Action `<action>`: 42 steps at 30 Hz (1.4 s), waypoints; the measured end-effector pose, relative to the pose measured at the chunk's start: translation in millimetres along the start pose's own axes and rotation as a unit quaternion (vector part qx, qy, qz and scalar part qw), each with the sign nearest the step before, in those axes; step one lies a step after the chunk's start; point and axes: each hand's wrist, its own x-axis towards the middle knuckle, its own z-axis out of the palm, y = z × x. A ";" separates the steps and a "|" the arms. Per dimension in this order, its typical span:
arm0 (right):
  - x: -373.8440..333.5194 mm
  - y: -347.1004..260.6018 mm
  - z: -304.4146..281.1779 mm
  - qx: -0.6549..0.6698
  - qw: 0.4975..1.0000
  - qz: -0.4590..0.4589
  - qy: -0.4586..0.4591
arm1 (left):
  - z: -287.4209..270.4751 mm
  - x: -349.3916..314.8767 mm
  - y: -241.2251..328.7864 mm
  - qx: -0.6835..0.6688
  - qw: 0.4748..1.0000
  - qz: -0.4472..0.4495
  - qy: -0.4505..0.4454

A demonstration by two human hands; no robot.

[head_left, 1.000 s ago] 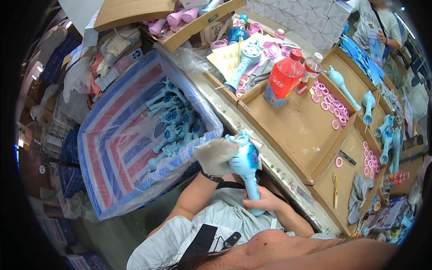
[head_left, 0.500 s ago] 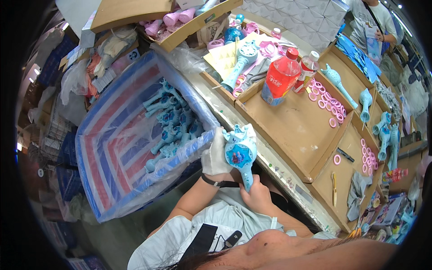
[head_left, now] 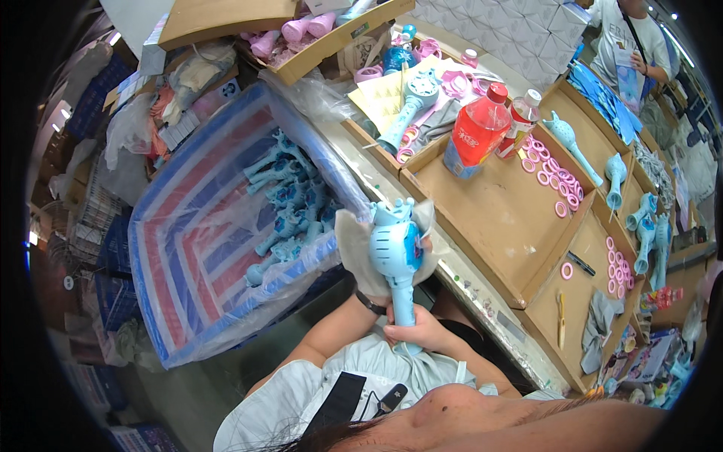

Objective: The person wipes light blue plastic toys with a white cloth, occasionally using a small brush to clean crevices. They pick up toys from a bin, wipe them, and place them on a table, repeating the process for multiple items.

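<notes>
Between the striped bin (head_left: 162, 248) and the bench (head_left: 482, 300), I see a light-blue toy wand (head_left: 396, 248) held before the worker's pale shirt (head_left: 331, 377), its crowned head toward twelve o'clock and its handle toward six. The right hand (head_left: 422, 331) is clamped round the handle. The left hand (head_left: 366, 277) is at the wand's head, mostly lost behind it and under a pale covering (head_left: 354, 237), glove or cloth; whether its fingers are closed I cannot tell. Reckoning from that wand, the plastic-lined bin sits at nine o'clock, with similar light-blue wands (head_left: 290, 197) heaped inside, toward ten. A red bottle (head_left: 477, 132) stands in a cardboard tray (head_left: 482, 226) at one o'clock, a white-capped bottle (head_left: 521, 120) just beside it, and pink rings (head_left: 554, 175) lie scattered at two. Round at three are a dark marker (head_left: 581, 264) and more pink rings (head_left: 620, 271); toward four, a yellow brush (head_left: 561, 320) and a crumpled grey cloth (head_left: 600, 324). Farther off, between one and two, another person (head_left: 614, 41) stands holding a package (head_left: 627, 75).
</notes>
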 end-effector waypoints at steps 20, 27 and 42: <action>7.9 8.9 -25.6 -0.330 0.900 -0.014 0.284 | 7.6 -25.7 -30.2 0.475 0.873 0.084 0.068; -6.5 1.1 -4.6 -0.351 0.869 -0.041 0.347 | -11.1 -26.3 -26.1 0.408 0.911 0.033 0.058; -41.6 7.0 -23.5 0.172 0.985 0.019 -0.010 | 12.6 -9.4 -2.7 -0.036 0.998 0.003 0.043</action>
